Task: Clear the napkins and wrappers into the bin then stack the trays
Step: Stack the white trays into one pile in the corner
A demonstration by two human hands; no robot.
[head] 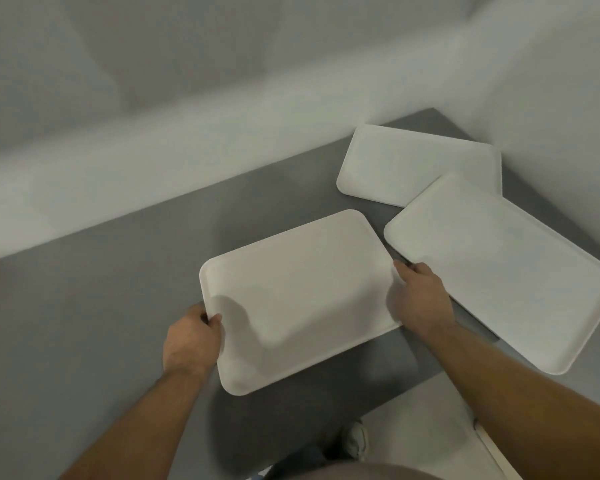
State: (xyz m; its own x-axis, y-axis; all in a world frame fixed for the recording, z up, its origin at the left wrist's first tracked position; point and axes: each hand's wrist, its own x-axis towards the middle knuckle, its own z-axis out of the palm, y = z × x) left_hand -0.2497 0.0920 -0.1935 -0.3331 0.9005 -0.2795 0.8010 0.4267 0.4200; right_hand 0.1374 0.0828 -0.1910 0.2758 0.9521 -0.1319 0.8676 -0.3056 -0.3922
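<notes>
1. Left hand (191,341) is closed on the left short edge of the near white rectangular plastic tray (298,296), thumb over the rim, fingers curled under.
2. Right hand (418,296) grips the opposite short edge the same way. Fingers are mostly hidden behind the rim, but the hand is clearly wrapped on it.
3. Why a two-handed hold at the ends: my read is it keeps a wide, flat tray level and lets it be steered as one piece. The shadow below suggests it is lifted off the grey tabletop (101,306), though I can't confirm full clearance.
4. Near tray position: centre of the table, in front of the person, just left of the other two.
5. Near tray orientation: long axis runs left-right across the view, right end angled slightly away from the person. Open face up, empty.
6. Second white tray (506,275) sits at right, long axis running diagonally from far-left to near-right, near corner hanging past the table edge. Its far corner overlaps the third white tray (413,164), which lies back by the wall corner.
7. No napkins, wrappers or bin in view, so clearing looks done and this is likely the stacking step.
8. Likely target is the second tray. The held tray needs rotating to match that diagonal before it nests.
</notes>
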